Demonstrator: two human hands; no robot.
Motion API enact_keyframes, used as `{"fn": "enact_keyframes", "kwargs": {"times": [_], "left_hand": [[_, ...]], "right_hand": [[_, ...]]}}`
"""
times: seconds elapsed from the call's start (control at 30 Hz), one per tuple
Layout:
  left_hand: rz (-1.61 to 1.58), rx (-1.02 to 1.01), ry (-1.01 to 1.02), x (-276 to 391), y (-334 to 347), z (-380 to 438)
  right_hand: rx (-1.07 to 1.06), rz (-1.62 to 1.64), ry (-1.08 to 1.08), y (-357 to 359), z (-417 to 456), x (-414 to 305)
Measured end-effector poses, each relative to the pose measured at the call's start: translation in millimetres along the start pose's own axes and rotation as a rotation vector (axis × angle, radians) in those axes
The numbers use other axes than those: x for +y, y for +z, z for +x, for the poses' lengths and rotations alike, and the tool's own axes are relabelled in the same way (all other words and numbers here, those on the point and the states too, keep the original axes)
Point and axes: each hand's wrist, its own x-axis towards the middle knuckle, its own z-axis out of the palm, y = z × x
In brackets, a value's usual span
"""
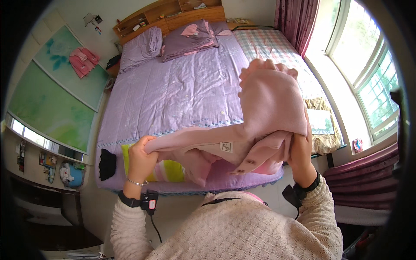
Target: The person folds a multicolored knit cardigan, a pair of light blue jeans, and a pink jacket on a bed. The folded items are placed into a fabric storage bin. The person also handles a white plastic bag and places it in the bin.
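Observation:
A pink child-size coat (273, 100) with a scalloped ruffle hangs between my two hands above the foot of the bed. My left hand (140, 161) grips a narrow, stretched part of it, perhaps a sleeve or edge. My right hand (299, 151) holds the bulkier end from the right side; some of its fingers are hidden by the cloth. Buttons or buttonholes (249, 161) show on a loose front flap, and a small sewn label (226, 146) bears writing. Beneath the coat lies a lime-green striped cloth (165, 170) on the bed.
A lilac-covered bed (182, 94) spans the middle, with pillows (190, 40) at its wooden headboard (175, 19). A black cloth (107, 164) lies at the left foot corner. At right stands a smaller bed with a plaid sheet (265, 42), beside the window (360, 61).

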Motion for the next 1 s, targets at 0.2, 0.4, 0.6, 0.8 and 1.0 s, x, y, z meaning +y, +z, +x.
{"fn": "enact_keyframes", "kwargs": {"times": [0.2, 0.4, 0.6, 0.8, 1.0], "left_hand": [[-0.526, -0.32, -0.256, -3, -17, 2], [-0.456, 0.026, 0.176, 77, -54, 7], [-0.701, 0.265, 0.434, 110, -17, 125], [-0.642, -0.239, 0.344, 8, 155, 204], [-0.331, -0.367, -0.234, -248, 257, 62]], "right_hand": [[-0.079, -0.364, 0.047, -41, -21, -11], [0.073, -0.074, -0.09, 22, -37, -81], [-0.051, -0.204, -0.413, 63, 73, -65], [0.013, -1.176, -0.47, 11, 221, 143], [-0.03, -1.271, -0.028, -178, 108, 334]]}}
